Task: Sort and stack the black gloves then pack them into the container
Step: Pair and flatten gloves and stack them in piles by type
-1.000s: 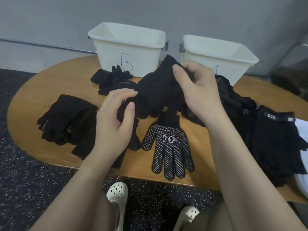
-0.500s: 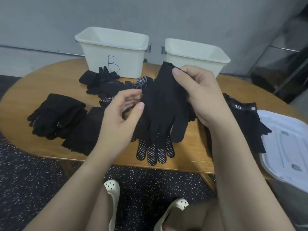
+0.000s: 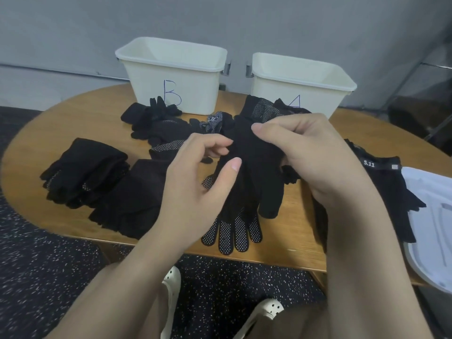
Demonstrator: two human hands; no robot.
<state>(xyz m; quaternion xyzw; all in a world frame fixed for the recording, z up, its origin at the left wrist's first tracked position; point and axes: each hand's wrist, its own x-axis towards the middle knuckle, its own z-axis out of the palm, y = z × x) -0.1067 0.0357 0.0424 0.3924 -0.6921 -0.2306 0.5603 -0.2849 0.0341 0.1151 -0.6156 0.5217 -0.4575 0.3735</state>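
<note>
Both hands [image 3: 315,155] pinch black glove [image 3: 254,172] above table [image 3: 300,231].

I see a rounded wooden bench [image 3: 61,123] standing on dark speckled floor [image 3: 36,277], a grey wall [image 3: 220,18] behind it, a white lid [image 3: 430,231] at its right edge, and white perforated clogs [image 3: 171,280] below.
</note>
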